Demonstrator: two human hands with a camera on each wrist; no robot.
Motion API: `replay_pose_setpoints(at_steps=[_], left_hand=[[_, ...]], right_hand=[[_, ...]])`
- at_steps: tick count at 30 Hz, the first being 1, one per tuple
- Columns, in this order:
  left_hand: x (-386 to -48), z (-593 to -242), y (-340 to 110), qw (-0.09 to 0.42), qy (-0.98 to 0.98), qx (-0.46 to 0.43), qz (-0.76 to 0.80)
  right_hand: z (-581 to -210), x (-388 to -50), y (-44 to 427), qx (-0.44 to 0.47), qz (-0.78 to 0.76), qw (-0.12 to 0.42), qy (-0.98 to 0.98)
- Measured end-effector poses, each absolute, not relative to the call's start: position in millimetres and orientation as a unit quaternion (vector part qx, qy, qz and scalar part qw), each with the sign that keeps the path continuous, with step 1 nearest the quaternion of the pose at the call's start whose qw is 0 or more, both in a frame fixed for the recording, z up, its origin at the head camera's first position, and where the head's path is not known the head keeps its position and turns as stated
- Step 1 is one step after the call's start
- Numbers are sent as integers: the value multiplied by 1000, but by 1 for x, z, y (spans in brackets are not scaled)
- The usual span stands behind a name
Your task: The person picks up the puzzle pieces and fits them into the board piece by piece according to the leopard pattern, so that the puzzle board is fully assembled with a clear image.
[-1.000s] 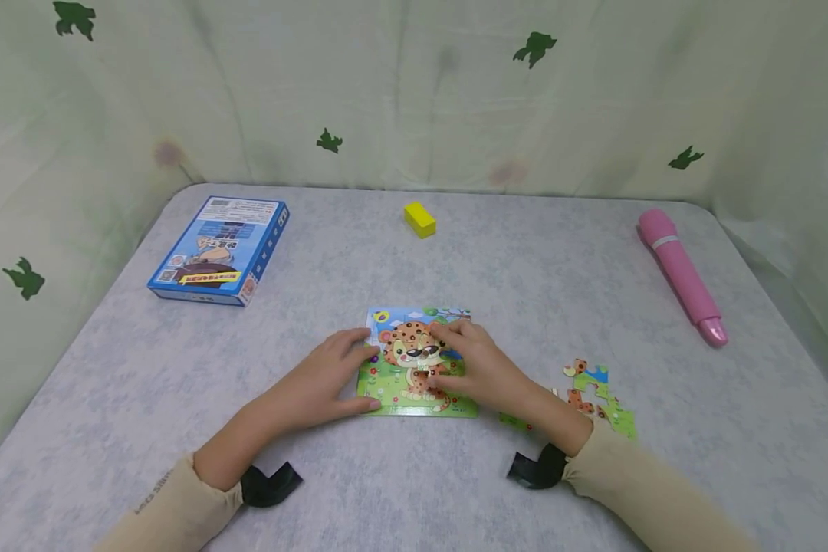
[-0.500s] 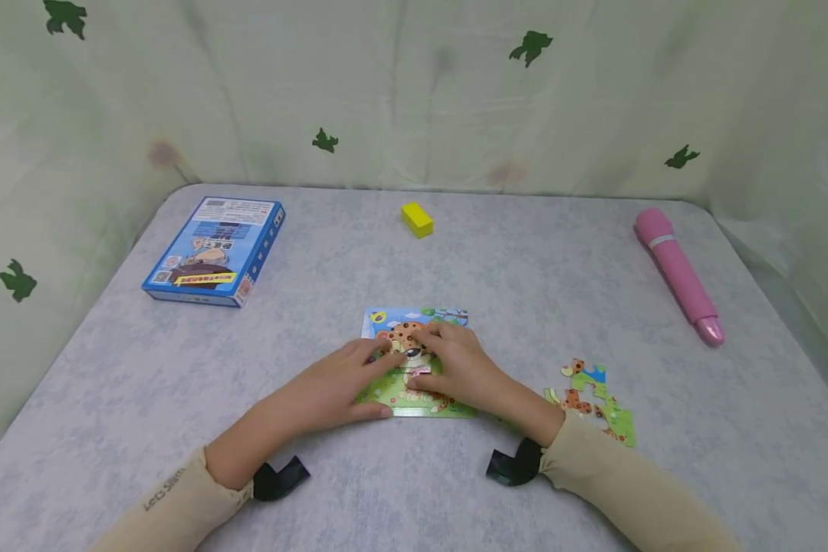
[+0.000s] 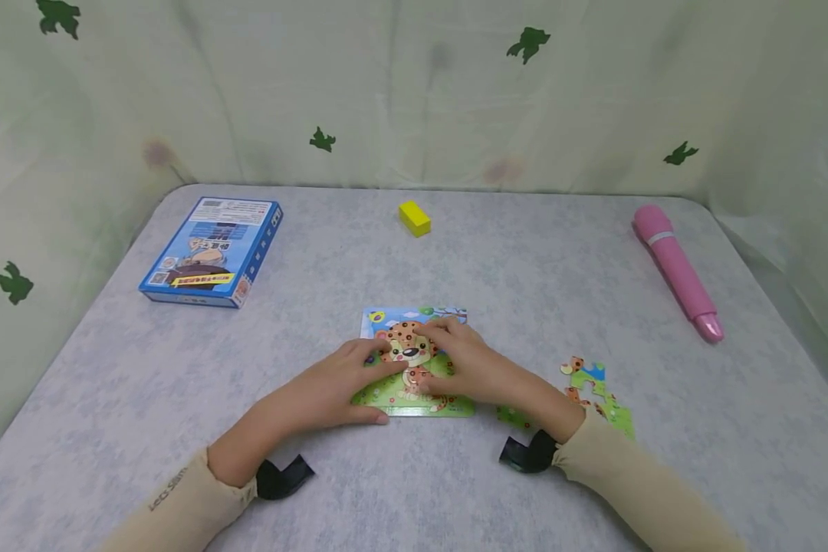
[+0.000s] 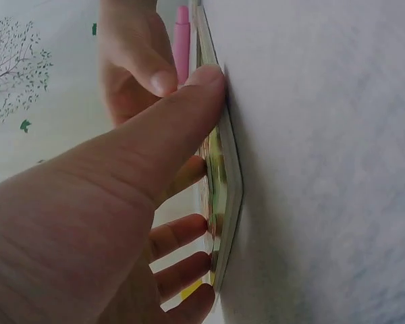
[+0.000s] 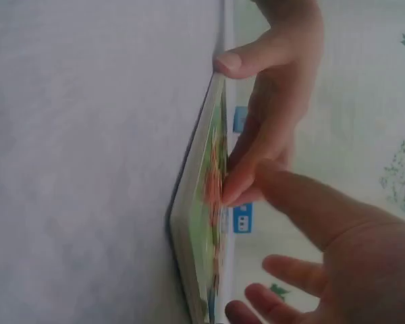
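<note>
A jigsaw puzzle board (image 3: 376, 395) with a leopard picture lies flat on the table. My left hand (image 3: 320, 387) rests on its left side with relaxed fingers. The left thumb (image 4: 206, 77) lies at the board's near edge, and the left index finger reaches onto the leopard's body. Over the right half is my right hand (image 3: 479, 364), its fingers spread and loosely bent with no piece visible between them. In the right wrist view, the right thumb (image 5: 290, 196) is close to the left index finger (image 5: 243, 185). Several loose puzzle pieces (image 3: 619, 418) lie right of the board, partly behind my right forearm.
A blue box (image 3: 210, 253) lies at the back left. A small yellow block (image 3: 415, 219) sits at the back middle. On the right is a pink microphone-shaped stick (image 3: 678, 268). A pale curtain (image 3: 441, 92) with green bird shapes hangs behind the table.
My left hand has moved right, farther onto the board. My right hand went left over the leopard, then back right with its fingers more spread. The gap in the leopard's body no longer shows.
</note>
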State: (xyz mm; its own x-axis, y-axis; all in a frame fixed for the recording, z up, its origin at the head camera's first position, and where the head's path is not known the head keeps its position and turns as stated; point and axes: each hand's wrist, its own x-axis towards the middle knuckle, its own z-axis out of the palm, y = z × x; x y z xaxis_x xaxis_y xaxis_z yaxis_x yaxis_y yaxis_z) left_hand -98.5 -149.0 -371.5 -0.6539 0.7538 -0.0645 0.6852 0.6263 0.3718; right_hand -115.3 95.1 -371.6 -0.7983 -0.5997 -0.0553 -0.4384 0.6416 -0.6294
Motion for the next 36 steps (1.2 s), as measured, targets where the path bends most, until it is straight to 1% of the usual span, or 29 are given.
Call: replay_pose_setpoints(at_steps=[2,4,7,10,13,16,20,24,28,36], left_hand=[[-99,-372,-149,107,896,399,164],[-99,-373,-149,107,896,397,166],[-99,-373,-149,107,898,393,168],[-99,-373,-149,108,898,390,170],[-100,-374,-149,107,899,390,170],[-100,-375,-150,105,899,390,170],[-99,-375,-150,99,898,394,171],[-99,-374,-149,94,896,398,175],[-100,-374,-149,103,898,392,174],[-99,-375,-150,110,901,384,172]], right_hand=[[-367,-113,103,-285,-336,126,889],[-363,-110,113,-284,-355,107,884],[-356,-103,134,-288,-374,56,880],[-350,-95,158,-292,-383,-11,876],[-346,-87,183,-278,-382,-66,879],[-347,-79,205,-243,-384,-93,886],[-355,-72,227,-197,-376,-110,899],[-367,-71,242,-175,-367,-110,907],[-378,-72,251,-168,-366,-86,911],[-389,-76,264,-160,-352,19,922]])
